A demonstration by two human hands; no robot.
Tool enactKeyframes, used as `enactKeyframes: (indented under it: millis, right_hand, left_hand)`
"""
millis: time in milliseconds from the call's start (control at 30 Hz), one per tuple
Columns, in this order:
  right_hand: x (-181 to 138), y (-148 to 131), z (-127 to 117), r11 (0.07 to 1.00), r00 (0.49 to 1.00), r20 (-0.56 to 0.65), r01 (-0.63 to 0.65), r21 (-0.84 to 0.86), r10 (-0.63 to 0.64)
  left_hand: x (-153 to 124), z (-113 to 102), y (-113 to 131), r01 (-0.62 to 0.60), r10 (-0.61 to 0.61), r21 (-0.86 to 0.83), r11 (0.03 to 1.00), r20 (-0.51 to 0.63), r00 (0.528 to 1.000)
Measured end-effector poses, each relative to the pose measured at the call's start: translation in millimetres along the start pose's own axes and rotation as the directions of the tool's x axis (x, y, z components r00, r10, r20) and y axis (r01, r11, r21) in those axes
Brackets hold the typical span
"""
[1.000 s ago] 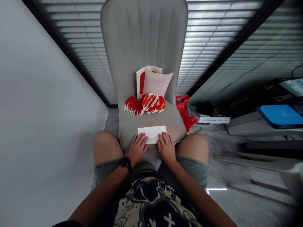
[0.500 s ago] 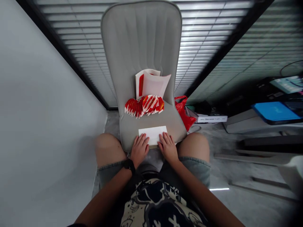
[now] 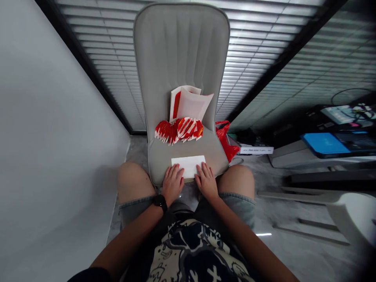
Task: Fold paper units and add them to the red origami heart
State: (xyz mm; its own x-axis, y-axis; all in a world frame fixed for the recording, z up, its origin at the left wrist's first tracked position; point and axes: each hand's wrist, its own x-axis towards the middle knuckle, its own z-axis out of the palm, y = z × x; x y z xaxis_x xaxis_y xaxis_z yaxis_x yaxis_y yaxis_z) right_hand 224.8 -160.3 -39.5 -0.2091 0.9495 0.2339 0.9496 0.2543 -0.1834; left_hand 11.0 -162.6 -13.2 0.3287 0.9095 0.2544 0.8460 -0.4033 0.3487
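A white rectangular sheet of paper (image 3: pixel 188 165) lies near the front edge of a grey chair seat (image 3: pixel 160 156). My left hand (image 3: pixel 172 184) rests flat on its left end, fingers stretched out; a black watch sits on that wrist. My right hand (image 3: pixel 206 181) lies flat on the sheet's right end, fingers spread. Further back on the seat is a fanned row of folded red-and-white paper pieces (image 3: pixel 179 130). Behind them, white and red sheets (image 3: pixel 189 102) lean against the chair's back.
A red plastic bag (image 3: pixel 226 141) hangs off the seat's right side. Boxes and a blue-topped device (image 3: pixel 326 143) stand on the floor at the right. A white wall runs along the left, slatted blinds behind the chair. My bare knees flank the seat.
Both hands stay flat on the white sheet. Only the camera view has shifted slightly.
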Motion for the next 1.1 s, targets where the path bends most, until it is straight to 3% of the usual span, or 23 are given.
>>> enactKeyframes:
  millis: [367, 533, 733, 867, 1100]
  right_hand:
    - [1, 4, -1, 1.0, 0.998, 0.067, 0.007, -0.01, -0.006]
    - [4, 5, -17, 0.997, 0.993, 0.105, 0.053, -0.059, -0.046]
    - [6, -36, -38, 0.985, 0.989, 0.039, 0.149, -0.086, -0.146]
    - [5, -58, -27, 0.983, 0.98, 0.085, 0.183, -0.016, -0.181]
    - [-4, -38, -3, 0.977, 0.969, 0.125, 0.212, 0.033, -0.214]
  left_hand:
    - [0, 4, 1, 0.018, -0.018, -0.007, 1.0, -0.003, 1.0]
    - [1, 5, 1, 0.024, -0.025, -0.005, 1.0, -0.021, 0.999]
    - [1, 6, 1, 0.037, -0.038, -0.012, 0.999, -0.009, 0.999]
    - [0, 5, 0, 0.04, -0.039, -0.019, 0.999, 0.023, 0.999]
    - [-1, 9, -3, 0.02, -0.021, -0.025, 0.999, -0.011, 1.0]
